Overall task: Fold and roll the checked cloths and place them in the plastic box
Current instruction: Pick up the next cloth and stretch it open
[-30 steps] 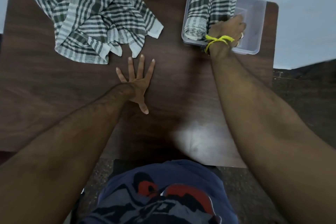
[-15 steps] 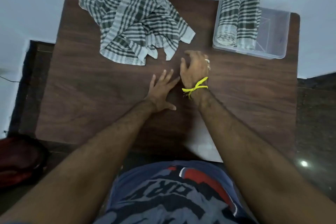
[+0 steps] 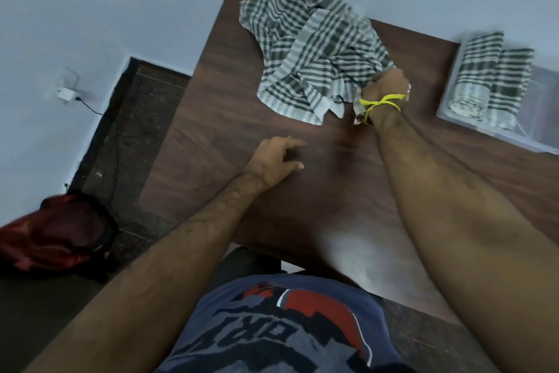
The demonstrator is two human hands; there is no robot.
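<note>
The right hand (image 3: 386, 85), marked by a yellow band (image 3: 381, 102) at the wrist, was positioned at the near right edge of the pile of loose checked cloths (image 3: 314, 52), with its fingers curled into the fabric and a portion of cloth gripped. The pile was located crumpled at the far side of the dark wooden table (image 3: 211, 130). The left hand (image 3: 273, 154) was held low over the bare table surface nearer the body, fingers loosely bent and nothing held; contact with the table could not be determined. Two rolled checked cloths (image 3: 490, 76) were laid side by side in the plastic box (image 3: 541, 133) at the far right of the table. A red bag (image 3: 57, 233) was seen on the floor at the left.
</note>
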